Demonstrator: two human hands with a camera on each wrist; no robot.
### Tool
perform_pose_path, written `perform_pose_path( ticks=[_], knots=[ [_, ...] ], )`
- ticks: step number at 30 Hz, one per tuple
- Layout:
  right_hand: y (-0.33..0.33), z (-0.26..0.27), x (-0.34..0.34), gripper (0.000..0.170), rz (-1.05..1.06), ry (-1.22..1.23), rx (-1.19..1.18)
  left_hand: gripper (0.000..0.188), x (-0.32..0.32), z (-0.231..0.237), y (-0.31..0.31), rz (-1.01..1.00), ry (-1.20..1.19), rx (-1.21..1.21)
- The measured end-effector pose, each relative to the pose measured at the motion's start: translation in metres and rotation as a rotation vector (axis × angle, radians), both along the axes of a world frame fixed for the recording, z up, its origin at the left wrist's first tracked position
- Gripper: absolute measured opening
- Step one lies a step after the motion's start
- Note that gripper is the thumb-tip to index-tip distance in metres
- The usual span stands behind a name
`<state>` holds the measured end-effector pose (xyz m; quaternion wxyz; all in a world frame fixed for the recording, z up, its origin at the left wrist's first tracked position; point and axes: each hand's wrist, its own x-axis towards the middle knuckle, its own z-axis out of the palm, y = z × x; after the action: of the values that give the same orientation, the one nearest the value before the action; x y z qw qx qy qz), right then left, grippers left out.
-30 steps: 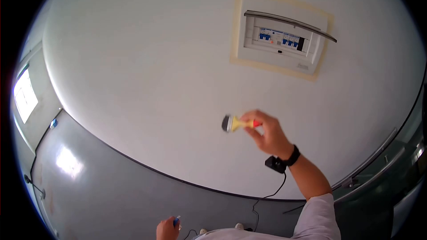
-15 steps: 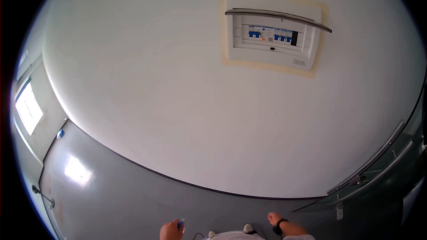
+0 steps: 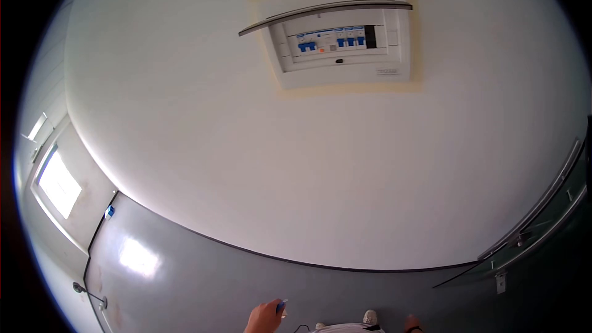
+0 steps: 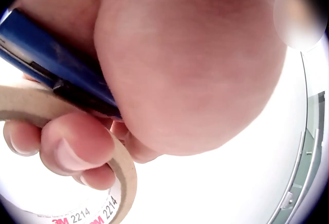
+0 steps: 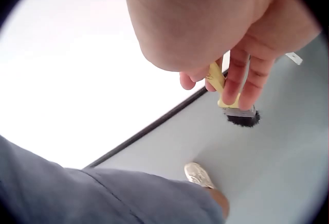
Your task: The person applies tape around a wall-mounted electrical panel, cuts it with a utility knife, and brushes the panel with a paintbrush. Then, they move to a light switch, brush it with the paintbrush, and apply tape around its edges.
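Note:
Down at the bottom of the head view, my left hand [image 3: 265, 317] holds a blue utility knife [image 4: 61, 59] together with a roll of masking tape [image 4: 126, 177]. The left wrist view shows fingers hooked through the roll, which is marked 3M 2214, and the knife lying against the palm. My right hand [image 3: 412, 322] hangs low at the body's right side. In the right wrist view it grips the yellow handle of a paintbrush [image 5: 241, 116], black bristles pointing down above the floor.
A breaker panel [image 3: 398, 55], its cover [image 3: 327, 7] raised, sits high on the white wall [image 3: 296, 166] inside a masking tape border [image 3: 416, 37]. Grey floor [image 3: 209, 259] runs below. Metal rails [image 3: 549, 209] stand at right, a window [image 3: 60, 185] at left.
My right hand has dropped with the paintbrush from in front of the wall to my side. The head view has turned, so the panel sits further left. The left hand keeps its hold.

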<state>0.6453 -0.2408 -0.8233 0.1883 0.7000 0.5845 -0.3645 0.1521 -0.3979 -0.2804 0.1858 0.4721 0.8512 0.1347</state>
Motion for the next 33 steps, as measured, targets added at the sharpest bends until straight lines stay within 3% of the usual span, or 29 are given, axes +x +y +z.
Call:
perform_pose_path(
  ticks=[1,3,5,11,13,14,15,18,20,26,27,28,30,32,33],
  knots=[
    [0.012,0.059,-0.019,0.01,-0.155,0.158,0.149,0.031,0.005,0.003,0.008,-0.002,-0.001,-0.056],
    [0.037,0.105,-0.044,0.02,0.013,0.282,0.186,0.032,0.013,0.006,0.022,-0.028,-0.008,-0.032],
    [0.06,0.135,-0.064,0.02,0.003,0.345,0.171,0.032,0.02,0.006,0.032,-0.049,-0.016,-0.006],
    [0.091,0.143,-0.055,0.017,0.068,0.433,0.254,0.028,0.042,0.004,0.052,-0.035,-0.045,0.067],
    [0.09,0.12,-0.039,0.015,0.029,0.338,0.172,0.027,0.047,0.001,0.054,-0.016,-0.055,0.04],
    [0.09,0.023,-0.019,0.014,0.085,0.343,0.17,0.027,0.051,-0.002,0.054,-0.006,-0.062,0.043],
    [0.083,-0.005,0.001,0.014,0.095,0.336,0.168,0.027,0.055,-0.005,0.052,-0.007,-0.069,0.053],
    [0.086,-0.004,0.027,0.014,0.159,0.166,-0.017,0.027,0.064,-0.006,0.051,0.001,-0.088,0.053],
    [0.088,0.004,0.043,0.015,0.182,-0.031,-0.288,0.028,0.066,-0.007,0.052,0.008,-0.104,0.046],
    [0.083,0.006,0.058,0.018,-0.188,0.187,0.166,0.028,0.042,-0.024,0.073,-0.145,-0.067,-0.021],
    [0.085,0.006,0.058,0.018,-0.132,0.215,0.306,0.021,0.037,-0.027,0.08,-0.178,-0.056,0.03],
    [0.089,0.054,0.042,0.019,-0.076,0.239,0.447,0.017,0.034,-0.029,0.087,-0.213,-0.047,0.083],
    [0.103,0.188,0.01,0.018,-0.031,0.437,0.503,0.017,0.028,-0.025,0.101,-0.255,-0.077,0.119],
    [0.125,0.215,-0.016,0.018,-0.028,0.538,0.711,0.018,0.021,-0.022,0.107,-0.287,-0.1,0.147],
    [0.133,0.257,-0.034,0.018,0.052,0.638,0.806,0.018,0.02,-0.02,0.108,-0.295,-0.121,0.156]
  ],
)
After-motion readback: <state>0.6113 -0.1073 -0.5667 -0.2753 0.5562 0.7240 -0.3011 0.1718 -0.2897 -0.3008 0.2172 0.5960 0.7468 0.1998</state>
